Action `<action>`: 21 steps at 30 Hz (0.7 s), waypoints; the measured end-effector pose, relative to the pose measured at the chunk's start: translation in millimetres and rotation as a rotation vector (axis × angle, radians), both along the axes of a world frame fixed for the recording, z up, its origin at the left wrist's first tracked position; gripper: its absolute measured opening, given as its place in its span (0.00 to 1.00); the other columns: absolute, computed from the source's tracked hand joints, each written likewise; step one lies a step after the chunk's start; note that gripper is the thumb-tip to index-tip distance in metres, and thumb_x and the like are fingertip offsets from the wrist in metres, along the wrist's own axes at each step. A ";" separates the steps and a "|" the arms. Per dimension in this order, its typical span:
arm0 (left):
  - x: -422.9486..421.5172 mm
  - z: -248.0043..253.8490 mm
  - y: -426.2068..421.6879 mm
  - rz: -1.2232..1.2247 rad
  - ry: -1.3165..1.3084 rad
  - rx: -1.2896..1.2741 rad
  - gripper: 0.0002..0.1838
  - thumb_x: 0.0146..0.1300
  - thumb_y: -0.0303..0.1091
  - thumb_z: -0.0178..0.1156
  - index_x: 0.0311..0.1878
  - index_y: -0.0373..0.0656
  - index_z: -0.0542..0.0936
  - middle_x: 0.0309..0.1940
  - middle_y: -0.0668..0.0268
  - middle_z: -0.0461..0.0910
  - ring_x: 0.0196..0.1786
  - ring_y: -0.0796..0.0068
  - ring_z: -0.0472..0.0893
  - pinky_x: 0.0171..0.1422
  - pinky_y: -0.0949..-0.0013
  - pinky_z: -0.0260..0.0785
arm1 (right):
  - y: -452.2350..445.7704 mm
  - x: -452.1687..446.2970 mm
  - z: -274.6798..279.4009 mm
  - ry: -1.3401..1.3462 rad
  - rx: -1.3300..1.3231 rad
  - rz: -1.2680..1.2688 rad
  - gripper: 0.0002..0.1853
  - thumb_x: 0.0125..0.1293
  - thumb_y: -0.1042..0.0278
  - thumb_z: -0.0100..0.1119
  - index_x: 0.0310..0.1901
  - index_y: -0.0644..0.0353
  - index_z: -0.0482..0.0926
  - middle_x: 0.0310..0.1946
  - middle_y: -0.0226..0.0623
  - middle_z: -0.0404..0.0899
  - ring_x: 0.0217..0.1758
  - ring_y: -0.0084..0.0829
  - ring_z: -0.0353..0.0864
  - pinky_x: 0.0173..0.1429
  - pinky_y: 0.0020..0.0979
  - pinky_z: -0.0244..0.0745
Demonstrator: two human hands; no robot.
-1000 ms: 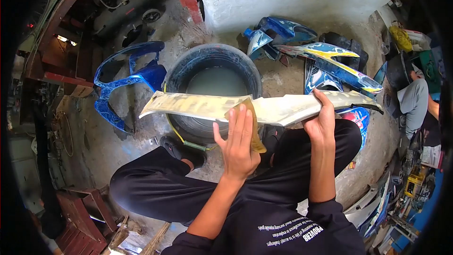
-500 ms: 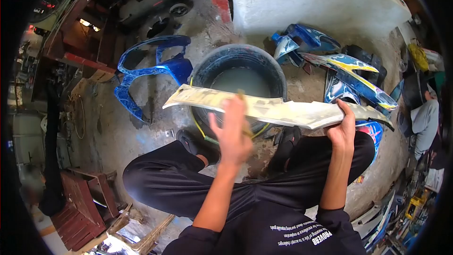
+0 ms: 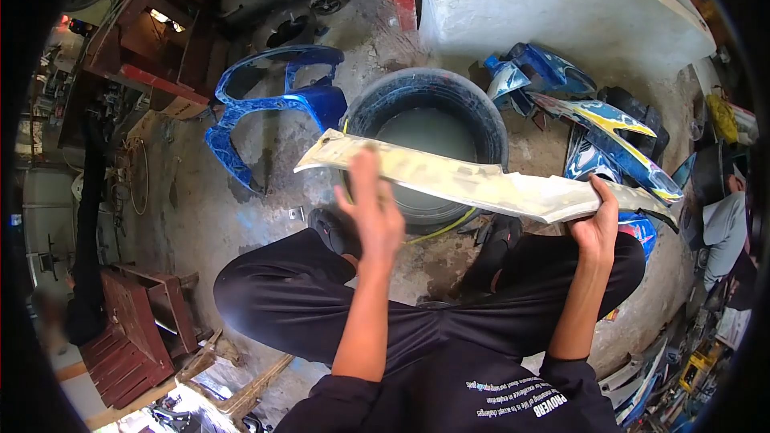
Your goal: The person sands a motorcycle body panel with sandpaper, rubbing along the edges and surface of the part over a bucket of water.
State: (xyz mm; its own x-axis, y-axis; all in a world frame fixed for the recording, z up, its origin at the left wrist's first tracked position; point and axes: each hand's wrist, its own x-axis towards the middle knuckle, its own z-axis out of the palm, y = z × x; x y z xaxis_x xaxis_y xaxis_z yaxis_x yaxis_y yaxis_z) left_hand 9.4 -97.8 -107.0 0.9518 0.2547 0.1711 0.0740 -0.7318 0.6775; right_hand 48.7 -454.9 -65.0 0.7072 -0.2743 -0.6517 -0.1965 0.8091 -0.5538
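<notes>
A long cream-coloured panel (image 3: 449, 178) with tan and grey patches spans the middle of the view, tilted down to the right. My right hand (image 3: 595, 220) grips its lower edge right of centre, thumb on top and fingers underneath. Near the panel's left end, my left hand (image 3: 373, 212) lies over the surface, blurred by motion. Only a sliver of the brown sheet under its fingertips shows; the rest is hidden. Behind and below the panel stands a round black tub (image 3: 385, 100) of cloudy water (image 3: 425, 130).
A blue frame-like part (image 3: 309, 104) lies left of the tub. Blue, white and yellow fairing pieces (image 3: 618, 132) lie to the right. A wooden stool (image 3: 132, 329) stands at lower left. Another person's grey-clad leg (image 3: 724, 228) shows at the right edge, near cluttered parts.
My left hand has slid leftward along the panel with the brown sheet, which showed plainly earlier. My right hand keeps its hold. The whole scene has shifted right in the view.
</notes>
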 end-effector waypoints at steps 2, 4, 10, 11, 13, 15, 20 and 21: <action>12.9 -10.1 17.4 0.282 0.027 -0.041 0.29 0.77 0.29 0.44 0.80 0.43 0.59 0.82 0.57 0.55 0.85 0.57 0.49 0.82 0.39 0.26 | 2.0 -1.7 -0.3 0.002 0.002 -0.006 0.10 0.69 0.69 0.61 0.48 0.63 0.78 0.49 0.45 0.82 0.55 0.45 0.82 0.67 0.50 0.75; 8.1 -6.1 5.8 0.177 -0.014 -0.060 0.29 0.78 0.31 0.43 0.81 0.43 0.58 0.82 0.57 0.54 0.85 0.57 0.47 0.82 0.40 0.25 | 3.7 -0.5 1.5 -0.001 0.005 -0.011 0.10 0.69 0.69 0.61 0.48 0.62 0.78 0.48 0.43 0.83 0.53 0.44 0.82 0.66 0.49 0.75; -14.7 1.8 -25.9 -0.209 -0.113 0.034 0.32 0.73 0.26 0.48 0.80 0.41 0.58 0.82 0.56 0.53 0.85 0.56 0.45 0.83 0.41 0.24 | 1.5 0.0 5.2 0.027 0.004 0.018 0.10 0.69 0.69 0.62 0.47 0.63 0.78 0.47 0.44 0.82 0.53 0.44 0.82 0.66 0.49 0.75; -8.3 -5.1 -15.4 -0.115 -0.116 0.022 0.33 0.72 0.26 0.50 0.80 0.42 0.59 0.82 0.56 0.54 0.85 0.55 0.47 0.82 0.40 0.25 | 3.0 -0.7 7.3 0.041 -0.001 0.018 0.10 0.69 0.69 0.61 0.48 0.63 0.78 0.48 0.45 0.82 0.54 0.45 0.82 0.67 0.50 0.75; 9.3 -12.7 4.0 0.159 -0.068 -0.076 0.33 0.72 0.26 0.49 0.81 0.41 0.57 0.83 0.55 0.52 0.85 0.53 0.45 0.83 0.40 0.24 | 1.5 -3.5 4.2 0.055 0.000 0.016 0.10 0.69 0.68 0.61 0.48 0.63 0.78 0.48 0.46 0.82 0.55 0.46 0.82 0.67 0.51 0.74; 13.5 -10.8 7.6 0.266 -0.040 -0.095 0.33 0.72 0.26 0.48 0.81 0.41 0.57 0.83 0.55 0.51 0.85 0.52 0.44 0.83 0.40 0.25 | -5.9 -4.1 -6.5 -0.023 0.032 0.057 0.10 0.69 0.68 0.61 0.48 0.64 0.78 0.48 0.46 0.82 0.55 0.47 0.82 0.67 0.51 0.74; -22.6 9.5 -56.0 -0.317 -0.175 0.017 0.31 0.73 0.25 0.46 0.80 0.38 0.59 0.82 0.52 0.53 0.85 0.52 0.45 0.84 0.44 0.28 | -6.4 0.3 -6.7 0.010 0.011 0.035 0.09 0.69 0.69 0.61 0.47 0.63 0.78 0.48 0.45 0.82 0.54 0.45 0.82 0.67 0.50 0.74; -21.6 6.1 -53.1 -0.319 -0.174 0.012 0.31 0.73 0.25 0.46 0.80 0.38 0.59 0.82 0.52 0.53 0.85 0.52 0.45 0.84 0.44 0.28 | -9.9 -0.4 -7.9 0.010 0.012 0.042 0.09 0.69 0.69 0.62 0.46 0.63 0.78 0.48 0.44 0.82 0.53 0.44 0.82 0.67 0.50 0.75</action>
State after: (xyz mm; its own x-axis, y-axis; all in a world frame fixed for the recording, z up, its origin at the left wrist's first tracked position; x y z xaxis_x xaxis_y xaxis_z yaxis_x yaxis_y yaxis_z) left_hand -12.2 -150.9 -100.9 0.9392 -0.0533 0.3391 -0.2752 -0.7074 0.6510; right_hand 48.3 -464.8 -73.0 0.7117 -0.2363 -0.6616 -0.2357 0.8068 -0.5417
